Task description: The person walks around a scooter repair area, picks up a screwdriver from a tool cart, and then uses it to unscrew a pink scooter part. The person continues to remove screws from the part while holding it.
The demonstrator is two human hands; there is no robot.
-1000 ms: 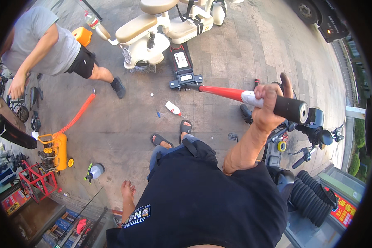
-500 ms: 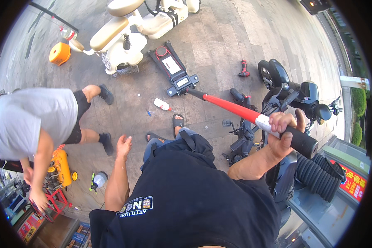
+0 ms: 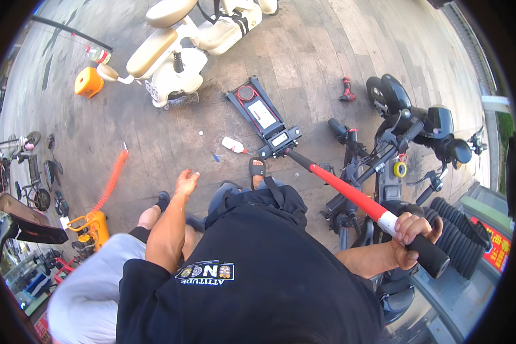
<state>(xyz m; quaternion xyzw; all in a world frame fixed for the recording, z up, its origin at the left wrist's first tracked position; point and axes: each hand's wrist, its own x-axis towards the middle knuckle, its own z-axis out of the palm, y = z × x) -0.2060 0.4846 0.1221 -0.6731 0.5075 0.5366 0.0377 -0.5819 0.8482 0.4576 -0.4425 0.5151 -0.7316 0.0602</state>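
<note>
My right hand [image 3: 415, 236] is closed round the black grip of a long red and white jack handle [image 3: 350, 194]. The handle slants away to a low black floor jack [image 3: 264, 116] with a red-ringed round saddle, standing on the paving ahead of me. My left hand [image 3: 187, 183] hangs in the air to the left, fingers loosely stretched and holding nothing. Beyond my sandalled foot [image 3: 257, 170] lies a white bottle with a red cap [image 3: 233, 145], close to the jack's near end. A small blue piece [image 3: 215, 156] lies beside it.
A cream scooter [image 3: 178, 71] stands far left of the jack, near an orange stool [image 3: 89, 83]. Right are a black electric bike [image 3: 393, 143] and a red power tool [image 3: 347, 90]. A person in a grey shirt [image 3: 92, 286] is close at my left, by an orange coiled hose [image 3: 110, 183].
The floor jack has come toward me and to the right, and its handle grip sits lower in view. The person in grey has moved from the left to close beside me, uncovering the hose.
</note>
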